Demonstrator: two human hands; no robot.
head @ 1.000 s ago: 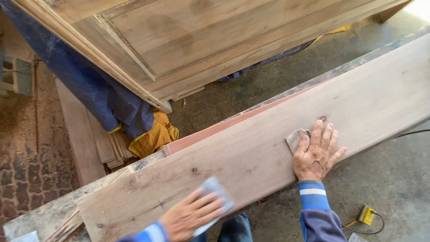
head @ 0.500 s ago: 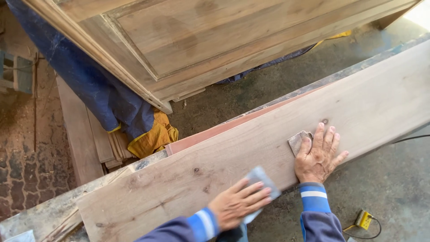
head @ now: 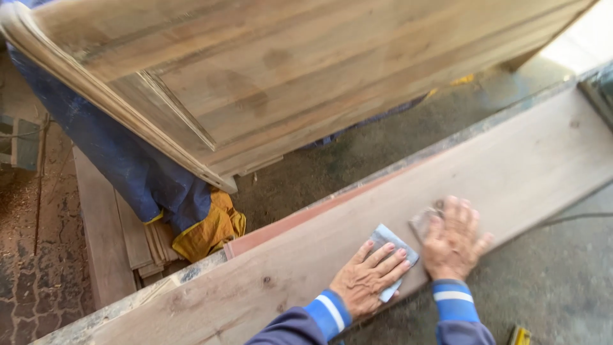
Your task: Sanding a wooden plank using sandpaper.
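Left hand flat atop sandpaper sheet.

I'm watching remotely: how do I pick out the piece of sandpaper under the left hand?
Find the long pale plank running diagonally across the lower frame. Near its front edge two hands lie flat side by side; the left hand presses on a pale grey-blue sheet. The pad under the right hand is brownish-grey instead.

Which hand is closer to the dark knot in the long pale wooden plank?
Left. The left hand presses a blue-grey sanding sheet just right of the dark knot; the right hand lies farther right along the long pale wooden plank.
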